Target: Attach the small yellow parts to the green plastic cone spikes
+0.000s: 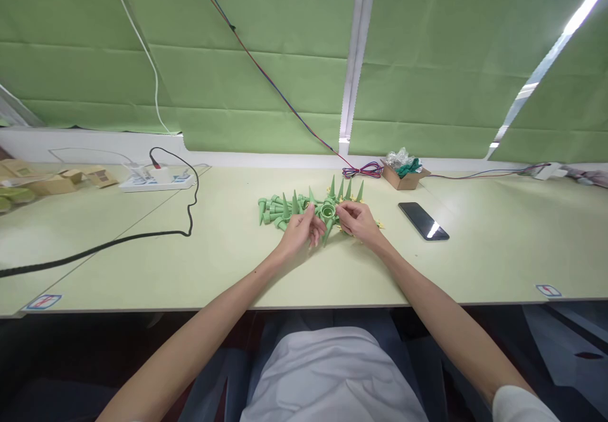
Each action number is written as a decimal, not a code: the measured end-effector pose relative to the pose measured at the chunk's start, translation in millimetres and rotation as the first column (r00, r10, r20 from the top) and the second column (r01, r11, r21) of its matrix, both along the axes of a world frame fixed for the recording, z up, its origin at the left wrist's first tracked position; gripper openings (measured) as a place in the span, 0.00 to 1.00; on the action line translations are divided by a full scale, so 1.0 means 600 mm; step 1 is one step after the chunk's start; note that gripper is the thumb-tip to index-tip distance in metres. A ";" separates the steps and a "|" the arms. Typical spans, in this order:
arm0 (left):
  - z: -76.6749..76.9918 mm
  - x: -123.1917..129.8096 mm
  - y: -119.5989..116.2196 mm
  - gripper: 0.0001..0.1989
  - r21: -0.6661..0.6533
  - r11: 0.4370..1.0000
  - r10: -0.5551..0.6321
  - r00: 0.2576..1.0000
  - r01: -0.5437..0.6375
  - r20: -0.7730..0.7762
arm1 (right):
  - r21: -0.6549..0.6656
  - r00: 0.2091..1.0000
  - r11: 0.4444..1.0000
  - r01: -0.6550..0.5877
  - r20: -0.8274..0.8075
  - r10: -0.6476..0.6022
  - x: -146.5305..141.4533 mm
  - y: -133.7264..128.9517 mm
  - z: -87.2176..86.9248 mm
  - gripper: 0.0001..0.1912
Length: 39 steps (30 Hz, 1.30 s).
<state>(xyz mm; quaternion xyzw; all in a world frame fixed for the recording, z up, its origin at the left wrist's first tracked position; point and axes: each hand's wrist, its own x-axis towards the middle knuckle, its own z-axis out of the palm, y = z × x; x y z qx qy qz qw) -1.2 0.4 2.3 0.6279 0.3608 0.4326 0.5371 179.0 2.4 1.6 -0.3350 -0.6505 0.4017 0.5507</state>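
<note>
Between my hands is a green plastic spike [327, 211], its round hollow end facing up at me and its pointed end toward the table's front edge. My left hand [303, 229] is closed at the spike's left side, with thumb and fingers against it. My right hand [358, 219] is pinched close to the rim on the right; what sits between its fingertips is too small to make out. More green spikes [275, 210] lie in a pile to the left. Several others [346, 191] stand point up behind my right hand, with small yellow pieces [380, 224] around them.
A black phone [424, 221] lies to the right. Behind it stands a small cardboard box [403, 178] with plastic wrap, beside coiled wires [363, 170]. At left are a white power strip [158, 180], a black cable [142, 237] and cardboard pieces [52, 184].
</note>
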 end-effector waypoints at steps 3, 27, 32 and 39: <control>0.002 0.000 -0.001 0.36 -0.001 1.000 -0.017 0.999 0.017 -0.033 | 0.001 1.000 1.000 -0.025 0.011 0.025 -0.001 -0.001 0.000 0.23; 0.001 -0.008 -0.007 0.21 0.146 0.988 -0.032 0.992 0.050 -0.126 | -0.003 0.995 1.000 -0.018 0.094 0.018 0.009 0.010 -0.018 0.26; 0.003 -0.007 -0.011 0.18 0.199 0.978 -0.033 0.986 0.065 -0.160 | 0.026 0.987 1.000 0.014 0.157 -0.018 0.012 0.016 -0.025 0.29; 0.000 -0.007 -0.009 0.16 0.228 0.974 0.040 0.983 0.002 -0.180 | 0.043 0.982 0.998 0.055 0.176 -0.062 0.010 0.018 -0.025 0.27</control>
